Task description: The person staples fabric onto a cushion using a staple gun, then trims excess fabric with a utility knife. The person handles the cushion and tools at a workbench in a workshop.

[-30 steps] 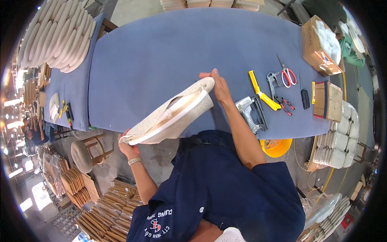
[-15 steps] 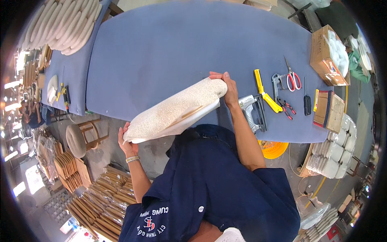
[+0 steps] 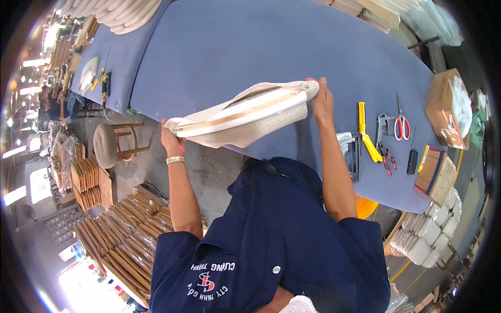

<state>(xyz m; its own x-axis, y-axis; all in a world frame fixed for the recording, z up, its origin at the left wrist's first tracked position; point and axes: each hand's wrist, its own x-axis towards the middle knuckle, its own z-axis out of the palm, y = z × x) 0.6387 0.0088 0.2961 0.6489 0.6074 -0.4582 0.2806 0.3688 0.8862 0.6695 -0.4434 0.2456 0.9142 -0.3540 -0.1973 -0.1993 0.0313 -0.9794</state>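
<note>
I hold a seat cushion (image 3: 245, 112) up over the near edge of the blue table (image 3: 235, 47). Its cover is cream bouclé fabric, hanging loose around white foam and a strip of pale wood that shows along the edge. My left hand (image 3: 171, 138) is closed on the left end, fingers partly hidden beneath it. At the far right end, my right hand (image 3: 322, 101) grips the fabric-covered tip. Nearest to my right forearm lies a silver and black staple gun (image 3: 356, 156), partly covered by the arm.
Right of the staple gun lie a yellow-handled tool (image 3: 369, 135), red-handled scissors (image 3: 402, 128), pliers (image 3: 386, 156) and a screwdriver (image 3: 412, 161). A carton of white stuffing (image 3: 441, 101) stands beyond. Stacked cushions (image 3: 117, 13) are far left; a stool (image 3: 106, 146) stands on the floor.
The cushion has been tipped, so its wood and foam edge now faces me instead of the fabric face. Both hands keep their hold and have risen slightly; the view has shifted.
</note>
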